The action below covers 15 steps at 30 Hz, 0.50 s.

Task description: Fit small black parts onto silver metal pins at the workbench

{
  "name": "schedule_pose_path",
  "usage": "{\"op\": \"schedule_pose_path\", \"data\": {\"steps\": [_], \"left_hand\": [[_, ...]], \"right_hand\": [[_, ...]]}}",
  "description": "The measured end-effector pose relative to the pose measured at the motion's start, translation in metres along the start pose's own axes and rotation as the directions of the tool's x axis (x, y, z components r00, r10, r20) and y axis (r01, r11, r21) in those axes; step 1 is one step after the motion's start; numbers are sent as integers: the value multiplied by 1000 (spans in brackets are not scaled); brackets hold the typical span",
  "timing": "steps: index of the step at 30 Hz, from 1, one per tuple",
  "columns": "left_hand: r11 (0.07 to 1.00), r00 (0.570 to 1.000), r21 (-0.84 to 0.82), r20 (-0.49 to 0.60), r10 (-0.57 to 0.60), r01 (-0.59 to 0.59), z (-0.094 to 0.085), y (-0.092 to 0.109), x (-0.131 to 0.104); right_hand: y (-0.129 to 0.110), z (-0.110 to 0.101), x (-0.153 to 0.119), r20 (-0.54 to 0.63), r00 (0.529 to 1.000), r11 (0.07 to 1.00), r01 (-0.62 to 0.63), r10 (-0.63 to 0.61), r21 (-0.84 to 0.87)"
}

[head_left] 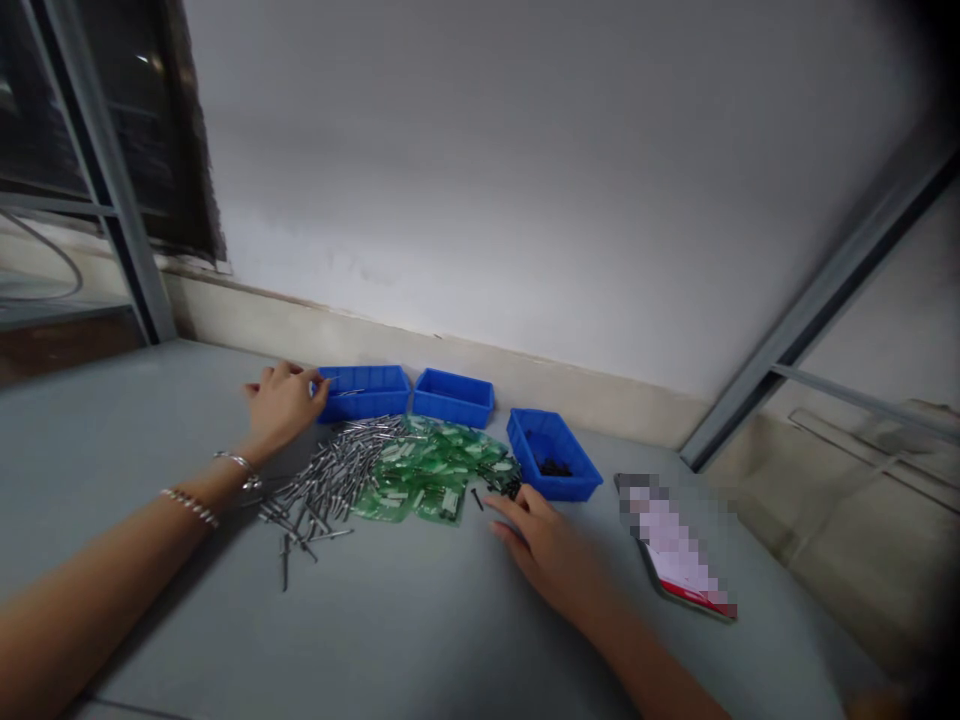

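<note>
At the left end of a blue bin (379,405), my left hand (283,402) is closed in a pinch, and a thin silver metal pin (334,378) shows at its fingertips. More slim pins lie inside that bin. My right hand (547,550) is open, with index finger and thumb apart beside a single black screw (477,498) on the table. Between the hands lies a pile of silver metal pins (330,485). Right against it sits a heap of small green packets (424,465), with small dark screws (510,485) at its right edge.
A middle blue bin (454,408) and a right blue bin (577,485), with dark screws in its bottom, stand on the grey table (337,640). To the right lies a phone (679,550). Behind are a wall and grey metal posts (795,325).
</note>
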<state>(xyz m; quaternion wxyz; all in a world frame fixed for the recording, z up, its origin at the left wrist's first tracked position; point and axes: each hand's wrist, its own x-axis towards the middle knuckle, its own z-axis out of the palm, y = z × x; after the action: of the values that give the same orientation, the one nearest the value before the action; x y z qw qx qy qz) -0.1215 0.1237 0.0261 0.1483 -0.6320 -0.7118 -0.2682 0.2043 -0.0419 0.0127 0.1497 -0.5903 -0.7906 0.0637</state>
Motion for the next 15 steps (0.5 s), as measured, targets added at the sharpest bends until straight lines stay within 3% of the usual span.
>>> {"op": "schedule_pose_path", "data": {"steps": [15], "left_hand": [[1000, 1000, -7, 14, 7, -7, 12, -2, 1]], "right_hand": [[-2, 2, 2, 78, 994, 995, -78, 83, -63]]}}
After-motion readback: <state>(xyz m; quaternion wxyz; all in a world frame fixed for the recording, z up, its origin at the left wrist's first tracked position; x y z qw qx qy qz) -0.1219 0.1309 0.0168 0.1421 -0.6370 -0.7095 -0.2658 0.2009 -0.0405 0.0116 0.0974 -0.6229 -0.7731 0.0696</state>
